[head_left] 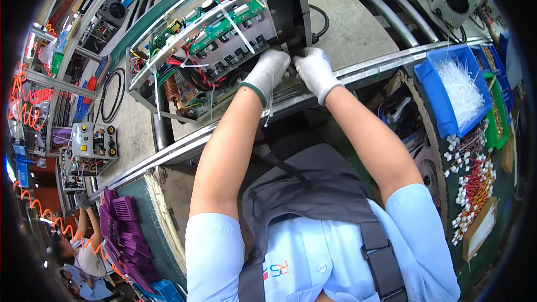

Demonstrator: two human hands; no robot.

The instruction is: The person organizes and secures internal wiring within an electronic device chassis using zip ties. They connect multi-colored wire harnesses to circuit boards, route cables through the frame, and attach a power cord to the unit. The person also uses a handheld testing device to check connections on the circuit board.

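A metal-framed machine chassis (246,70) stands on the bench in front of me, its side uncovered. Inside it are a green circuit board (226,29), wires and a copper coil (171,86). My left hand (271,70), in a white glove, is closed at the chassis's lower right part. Close beside it, my right hand (316,72), also gloved, has its fingers curled at the same corner. What the fingertips grip is hidden. A thin white cable tie (269,106) hangs below my left hand. More white ties stick out of the chassis wiring.
At the right, a blue bin (438,113) holds many white cable ties. Beside it are a green bin (495,134) and loose connectors (475,184). Steel rollers (386,14) cross the bench. Another unit (94,145) stands left, above purple crates (126,229); co-workers are at lower left.
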